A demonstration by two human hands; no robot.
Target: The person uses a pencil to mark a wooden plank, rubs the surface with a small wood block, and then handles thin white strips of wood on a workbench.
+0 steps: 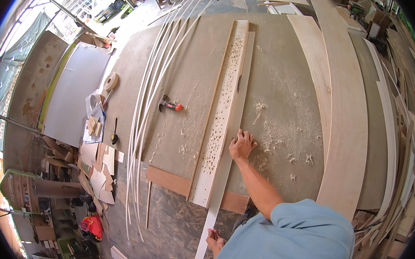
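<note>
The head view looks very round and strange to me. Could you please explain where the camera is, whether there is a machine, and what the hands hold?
No machine does the handling here: these are a person's two bare hands. A wide fisheye camera on the person's head looks down, so straight edges bend and the light blue shirt fills the lower right.

On the broad work surface lies a long white board speckled with brown spots. To its left are a hammer and thin pale strips; to its right, wood shavings.

The right hand is at the edge of a pale plank beside the board. The left hand is at a white strip; whether either grips firmly, I cannot tell.
</note>
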